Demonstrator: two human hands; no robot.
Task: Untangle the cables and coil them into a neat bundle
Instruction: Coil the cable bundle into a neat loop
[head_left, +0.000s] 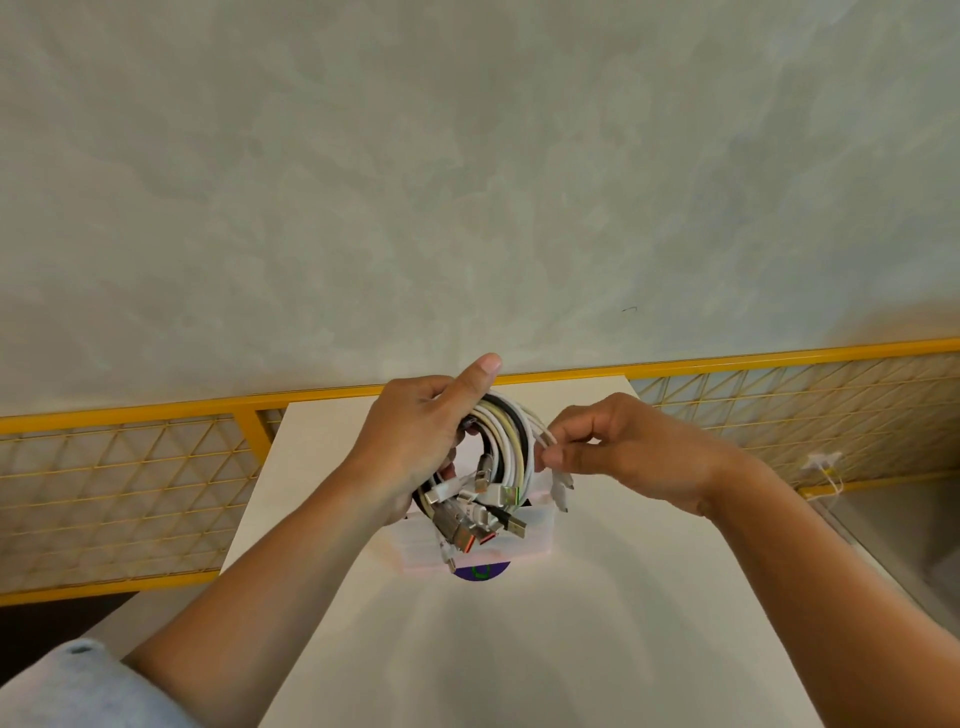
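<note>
The left hand (413, 449) grips the cable coil (511, 441) firmly while the right hand (631, 452) pinches a loose white end (541, 435), best wrapped snugly along the loops.

White and black cables (506, 441); yellow triangle-mesh railing (130, 467); white table (571, 623).

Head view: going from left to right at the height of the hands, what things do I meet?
Yellow mesh railing → left hand → coil of cables it grips → white cable → right hand pinching it → white tie on the railing.
</note>
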